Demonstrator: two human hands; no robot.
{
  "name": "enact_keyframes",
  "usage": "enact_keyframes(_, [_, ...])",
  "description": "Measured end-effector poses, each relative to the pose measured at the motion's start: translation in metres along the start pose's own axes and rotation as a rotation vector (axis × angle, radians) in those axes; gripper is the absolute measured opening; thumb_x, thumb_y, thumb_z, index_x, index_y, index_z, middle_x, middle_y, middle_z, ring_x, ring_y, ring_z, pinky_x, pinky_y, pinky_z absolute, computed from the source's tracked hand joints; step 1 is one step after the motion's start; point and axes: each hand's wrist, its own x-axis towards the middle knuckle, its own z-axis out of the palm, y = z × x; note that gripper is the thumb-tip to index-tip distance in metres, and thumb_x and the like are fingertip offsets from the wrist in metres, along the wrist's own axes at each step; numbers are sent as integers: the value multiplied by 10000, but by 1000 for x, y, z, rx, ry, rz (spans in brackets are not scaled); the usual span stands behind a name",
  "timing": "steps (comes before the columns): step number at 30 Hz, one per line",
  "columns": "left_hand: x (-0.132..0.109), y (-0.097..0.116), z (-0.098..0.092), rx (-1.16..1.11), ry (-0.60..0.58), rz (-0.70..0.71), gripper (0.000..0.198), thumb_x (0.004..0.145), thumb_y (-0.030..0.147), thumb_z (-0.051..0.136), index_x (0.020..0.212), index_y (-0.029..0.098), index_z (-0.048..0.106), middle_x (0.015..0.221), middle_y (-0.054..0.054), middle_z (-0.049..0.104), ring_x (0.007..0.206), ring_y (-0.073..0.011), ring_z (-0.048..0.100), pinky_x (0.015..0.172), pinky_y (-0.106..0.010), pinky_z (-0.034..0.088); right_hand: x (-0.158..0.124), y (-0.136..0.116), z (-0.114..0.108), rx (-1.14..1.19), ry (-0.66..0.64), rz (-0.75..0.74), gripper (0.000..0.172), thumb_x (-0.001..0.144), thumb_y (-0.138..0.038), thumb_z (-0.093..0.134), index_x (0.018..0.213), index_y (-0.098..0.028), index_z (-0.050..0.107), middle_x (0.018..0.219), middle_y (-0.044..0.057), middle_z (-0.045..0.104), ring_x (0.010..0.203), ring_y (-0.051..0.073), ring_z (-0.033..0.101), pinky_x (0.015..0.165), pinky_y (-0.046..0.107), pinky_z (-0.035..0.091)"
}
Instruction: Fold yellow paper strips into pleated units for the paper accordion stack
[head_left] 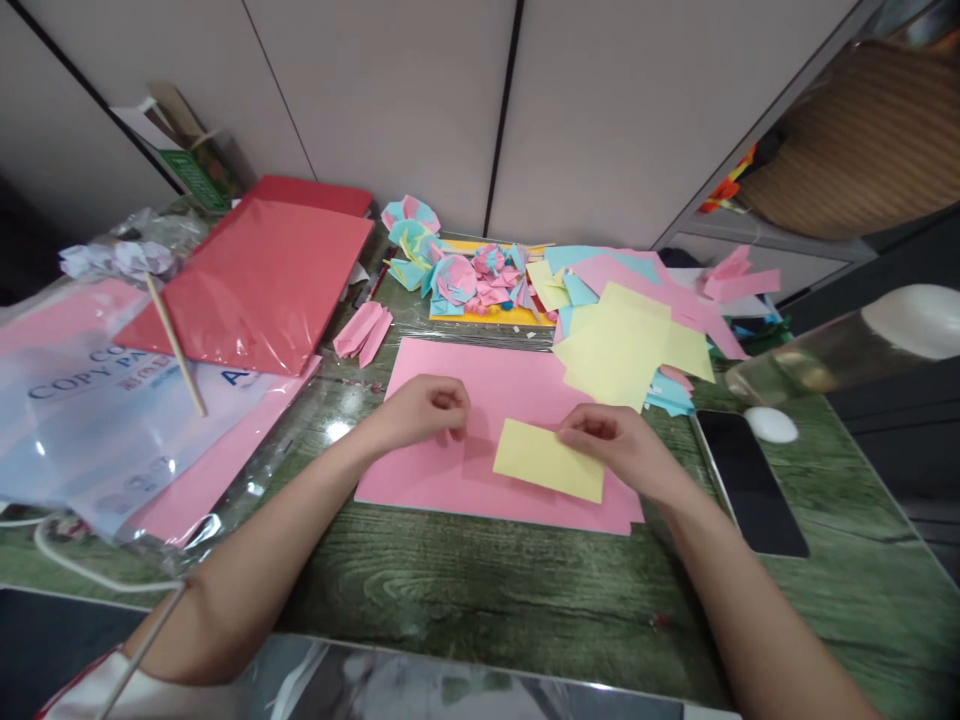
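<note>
Bare green wood along the table's (480, 580) near edge, and just past its middle you've got the pink paper (420, 480) lying flat. Over its right half, here's the yellow slip (547, 462), slightly tilted; whether its low edge touches the pink, I can't tell. Your right hand (619, 445) has it, fingers pinching the upper right edge. Out toward the table's right edge, the phone (750, 485) lies beside you; toward the left edge, the bag (82, 440) sprawls. Your left hand (416, 405) hangs over the pink paper's left half, fingers curled, nothing visible in them; whether the tips meet, I can't tell. So this looks like positioning a single slip, with no crease visible in it. A two-handed grip, I'd judge, calls for your left fingers to come to the slip's free left edge, with the right pinch kept light. Further out, yellow sheets (615, 340) and pink folds (364, 332); then the red folder (255, 280) and paper flowers (454, 280) near the far edge.
</note>
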Motion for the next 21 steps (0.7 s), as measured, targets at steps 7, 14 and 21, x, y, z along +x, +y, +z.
enact_keyframes(7, [-4,4,39,22,34,43,161,712,322,618,788,180,622,777,-10,645,731,-139,591,631,-233,437,0,-9,19,-46,-17,-11,164,762,-320,548,695,-176,590,635,-16,534,589,101,411,533,234,304])
enact_keyframes(14, [-8,0,62,59,64,101,71,723,192,559,737,178,627,743,14,637,751,-133,571,690,-238,417,0,-10,34,-44,-50,-32,76,724,-220,511,684,-182,564,634,-28,538,587,95,421,539,226,317])
enact_keyframes(21, [-6,6,45,43,49,127,53,709,163,558,669,170,590,682,34,599,684,-105,545,665,-222,410,0,-7,16,-15,-83,-16,64,672,-169,524,612,-175,549,584,-36,501,574,92,414,542,228,326])
